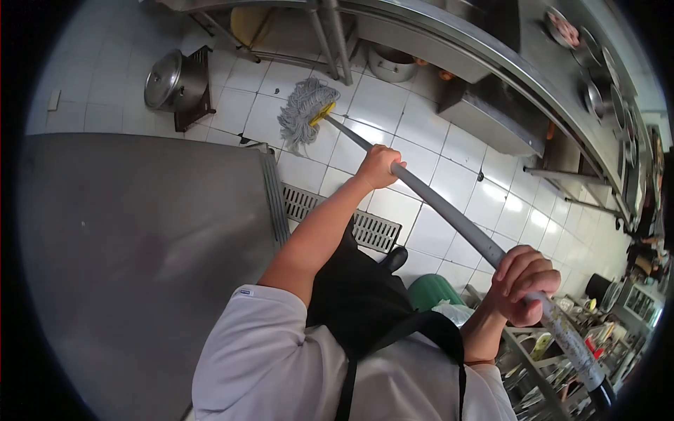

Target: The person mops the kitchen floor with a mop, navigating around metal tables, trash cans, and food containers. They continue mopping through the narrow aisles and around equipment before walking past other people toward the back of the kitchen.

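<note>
A mop with a long grey handle [449, 212] slants across the head view from upper left to lower right. Its grey string head [303, 114], set in a yellow clamp [323, 114], lies on the white tiled floor. Partway down the handle, my left hand [379, 166] is closed around it. My right hand [525, 286] wraps the handle closer to its worn, black-tipped upper end, with the fingers curled over the top.
A large steel surface [147, 231] fills the left side. A lidded pot [172, 81] sits on a dark low stand, and another pot [392, 64] is under the back counter. A floor drain grate [375, 230] and a green bin [435, 292] are near my feet. Steel counters [484, 63] run along the right.
</note>
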The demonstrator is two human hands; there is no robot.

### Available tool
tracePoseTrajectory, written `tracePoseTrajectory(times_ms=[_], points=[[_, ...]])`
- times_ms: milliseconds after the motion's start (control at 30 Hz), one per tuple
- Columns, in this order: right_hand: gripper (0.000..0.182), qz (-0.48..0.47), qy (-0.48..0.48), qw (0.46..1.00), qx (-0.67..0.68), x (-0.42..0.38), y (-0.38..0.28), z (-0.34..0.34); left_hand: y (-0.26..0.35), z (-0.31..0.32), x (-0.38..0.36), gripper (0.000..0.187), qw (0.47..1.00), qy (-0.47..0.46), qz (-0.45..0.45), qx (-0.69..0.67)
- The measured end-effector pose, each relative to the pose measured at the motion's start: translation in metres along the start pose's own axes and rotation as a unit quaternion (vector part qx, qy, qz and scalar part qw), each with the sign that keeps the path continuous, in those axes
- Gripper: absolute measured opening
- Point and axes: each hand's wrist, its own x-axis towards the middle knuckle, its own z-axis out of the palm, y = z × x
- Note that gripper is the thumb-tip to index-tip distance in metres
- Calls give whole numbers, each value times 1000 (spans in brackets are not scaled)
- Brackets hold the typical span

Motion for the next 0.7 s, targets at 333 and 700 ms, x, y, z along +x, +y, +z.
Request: tracePoseTrajectory(times_ms=[333,700], points=[[18,100,-131,986,30,51,197,132,-198,-181,23,22,985,73,-118,104],[9,215,-190,950,-122,63,267,182,-238,-251,9,31,947,103,-228,200]])
